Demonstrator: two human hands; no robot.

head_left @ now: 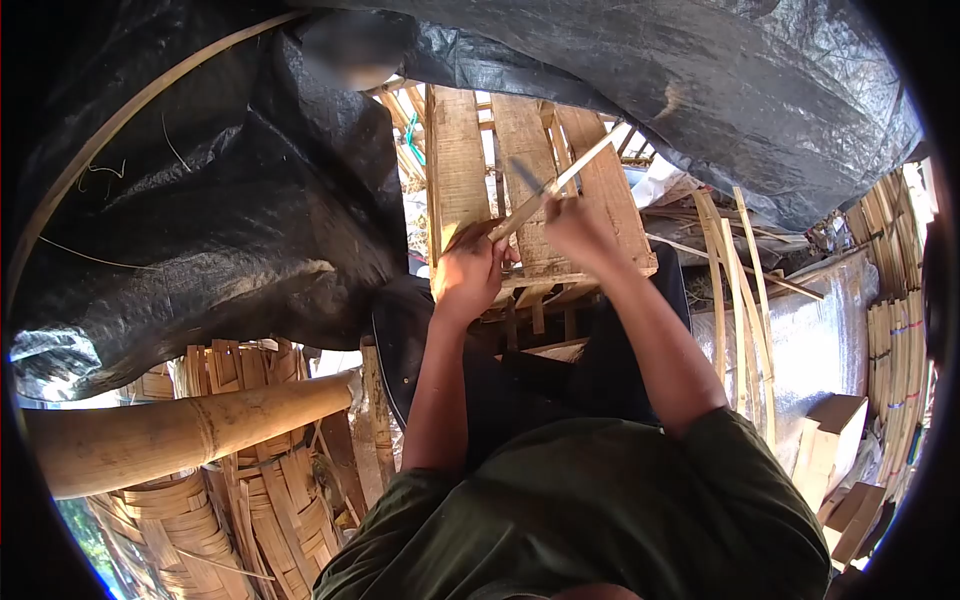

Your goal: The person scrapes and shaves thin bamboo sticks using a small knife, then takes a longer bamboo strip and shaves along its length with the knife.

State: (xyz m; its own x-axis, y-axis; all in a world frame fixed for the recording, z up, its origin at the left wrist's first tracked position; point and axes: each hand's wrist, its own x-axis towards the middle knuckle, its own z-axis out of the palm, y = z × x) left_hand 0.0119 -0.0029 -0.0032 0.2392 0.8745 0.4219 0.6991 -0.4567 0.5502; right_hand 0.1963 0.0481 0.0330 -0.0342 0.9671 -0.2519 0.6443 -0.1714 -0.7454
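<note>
A pale bamboo strip (588, 162) runs slantwise over a rough wooden plank bench (458, 135). My left hand (468, 276) is closed around its near end, close to the bench's front edge. My right hand (580, 232), slightly smeared by motion, is closed on a knife (526, 175). The knife's dark blade points up and left, and its handle is hidden in my fingers. Blade and fist are right at the middle of the strip; I cannot tell whether the edge touches it.
Black plastic sheeting (300, 200) hangs at the left and overhead. Several long bamboo strips (735, 290) lean at the right, near a cardboard box (832, 440). A thick bamboo pole (200, 428) crosses at the lower left, above woven bamboo (180, 515).
</note>
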